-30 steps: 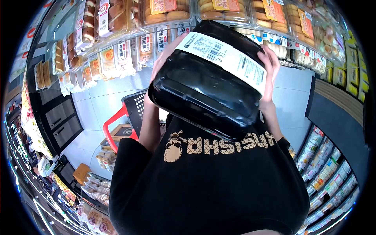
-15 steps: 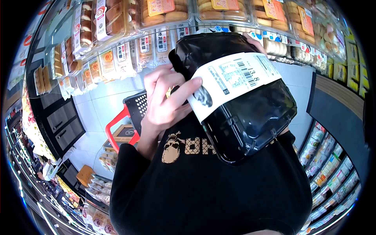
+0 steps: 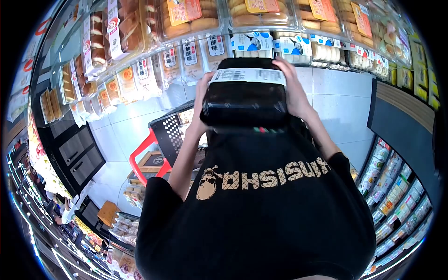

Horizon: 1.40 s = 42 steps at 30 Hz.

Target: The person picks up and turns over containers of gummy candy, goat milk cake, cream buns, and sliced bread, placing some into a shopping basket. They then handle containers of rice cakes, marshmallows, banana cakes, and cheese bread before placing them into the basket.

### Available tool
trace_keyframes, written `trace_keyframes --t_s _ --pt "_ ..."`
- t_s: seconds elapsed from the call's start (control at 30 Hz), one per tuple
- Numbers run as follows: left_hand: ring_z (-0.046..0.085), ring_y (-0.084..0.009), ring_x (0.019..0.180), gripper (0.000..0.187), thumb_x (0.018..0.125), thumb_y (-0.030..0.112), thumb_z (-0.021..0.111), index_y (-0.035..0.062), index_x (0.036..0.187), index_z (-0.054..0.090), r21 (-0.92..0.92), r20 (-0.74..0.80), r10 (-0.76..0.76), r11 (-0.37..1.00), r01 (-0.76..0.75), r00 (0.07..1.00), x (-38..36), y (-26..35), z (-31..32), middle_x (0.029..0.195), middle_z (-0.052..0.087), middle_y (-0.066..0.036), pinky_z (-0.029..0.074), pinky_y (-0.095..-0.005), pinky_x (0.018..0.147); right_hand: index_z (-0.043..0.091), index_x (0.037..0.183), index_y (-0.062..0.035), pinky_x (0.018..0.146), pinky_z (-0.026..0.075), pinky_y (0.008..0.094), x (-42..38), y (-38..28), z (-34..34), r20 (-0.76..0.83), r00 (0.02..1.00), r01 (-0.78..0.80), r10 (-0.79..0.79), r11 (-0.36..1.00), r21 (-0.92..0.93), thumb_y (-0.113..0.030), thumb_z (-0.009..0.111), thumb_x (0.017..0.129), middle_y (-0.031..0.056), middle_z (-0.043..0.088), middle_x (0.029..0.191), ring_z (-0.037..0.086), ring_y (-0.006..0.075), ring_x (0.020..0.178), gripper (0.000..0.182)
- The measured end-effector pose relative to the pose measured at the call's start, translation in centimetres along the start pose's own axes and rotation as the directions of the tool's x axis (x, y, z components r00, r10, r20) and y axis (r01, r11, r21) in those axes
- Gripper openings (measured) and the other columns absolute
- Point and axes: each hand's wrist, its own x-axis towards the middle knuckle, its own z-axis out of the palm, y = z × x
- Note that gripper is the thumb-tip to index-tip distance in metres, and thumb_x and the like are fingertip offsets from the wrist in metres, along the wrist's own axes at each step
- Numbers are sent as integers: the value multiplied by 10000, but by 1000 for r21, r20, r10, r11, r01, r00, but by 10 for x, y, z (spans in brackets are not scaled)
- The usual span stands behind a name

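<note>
A black plastic food box (image 3: 245, 107) with a white paper sleeve (image 3: 249, 75) around it is held out in front of my chest. Printing and a barcode show on the sleeve, blurred at this angle. My left hand (image 3: 200, 97) grips the box's left side, its fingers partly hidden behind the edge. On the opposite side my right hand (image 3: 296, 93) is wrapped around the edge, fingers near the far corner. The box is roughly level, with its near side facing me; what it contains cannot be seen.
Ahead are clear boxes of round pastries (image 3: 189, 21) on a shelf, with bagged breads (image 3: 170, 63) below. A black shopping basket (image 3: 169, 133) with a red handle (image 3: 134, 161) stands left of me. Packaged goods (image 3: 396, 200) fill shelves at the right.
The box has swung from a steep tilt on the right to roughly level in the middle, farther from my chest. My left hand has shifted from the sleeve to the box's left side.
</note>
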Motion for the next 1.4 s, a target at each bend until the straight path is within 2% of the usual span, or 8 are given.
trace_keyframes --t_s 0.13,0.17,0.3,0.43,0.73,0.9,1.2,1.4 --pt "535 -184 995 638 644 55 704 -4 1208 414 10 365 -122 992 127 923 -14 -99 26 1117 532 -116 415 -299 863 305 1294 -86 952 363 380 -1 73 45 129 982 -154 138 981 122 -209 794 503 180 342 1264 410 348 1136 938" --pt "584 -172 885 398 688 149 707 11 1033 567 -205 176 -335 907 368 925 0 -69 36 921 623 -80 439 -289 822 299 1298 -56 948 365 378 -2 90 54 172 956 -261 237 956 131 -269 796 502 198 355 1252 419 338 1126 962" --pt "508 -191 998 669 744 231 687 3 1261 329 -438 279 -436 736 517 856 12 -88 48 1093 526 -146 417 -318 846 339 1268 43 932 371 349 6 119 62 354 785 -599 508 767 229 -452 768 542 207 460 1176 466 292 1081 978" --pt "514 -165 963 596 806 275 627 19 1265 347 -348 214 -634 662 664 743 40 -103 55 1025 556 -101 388 -286 850 365 1245 42 897 390 346 8 119 63 460 672 -732 580 429 529 -469 687 680 157 484 1156 484 232 1058 827" --pt "468 -243 1083 928 667 263 757 -19 1337 181 -350 202 -564 722 597 800 95 -89 58 1165 482 -200 376 -337 927 297 1251 62 877 367 313 23 125 61 390 668 -630 633 203 750 -458 670 717 145 447 1155 440 203 1034 834" --pt "444 -249 1109 906 685 254 745 -16 1337 177 -370 110 -556 746 553 824 104 -90 65 1191 450 -218 355 -338 945 525 1063 37 977 283 312 25 117 58 238 668 -388 706 57 920 -231 621 788 94 493 1101 423 185 1055 396" --pt "420 -288 1115 791 757 391 653 61 1346 241 -427 -34 -497 791 437 867 111 -115 87 1216 404 -241 357 -342 926 350 1181 66 953 335 316 35 125 60 154 665 -371 731 145 917 -290 674 770 124 470 1100 448 187 1010 633" --pt "460 -154 708 431 892 402 379 -3 935 523 -561 -128 -661 663 496 739 70 -148 109 779 508 -59 388 -282 659 396 1189 20 847 406 327 -19 156 57 -17 726 -637 687 682 360 -351 724 676 159 492 1110 498 240 991 713"
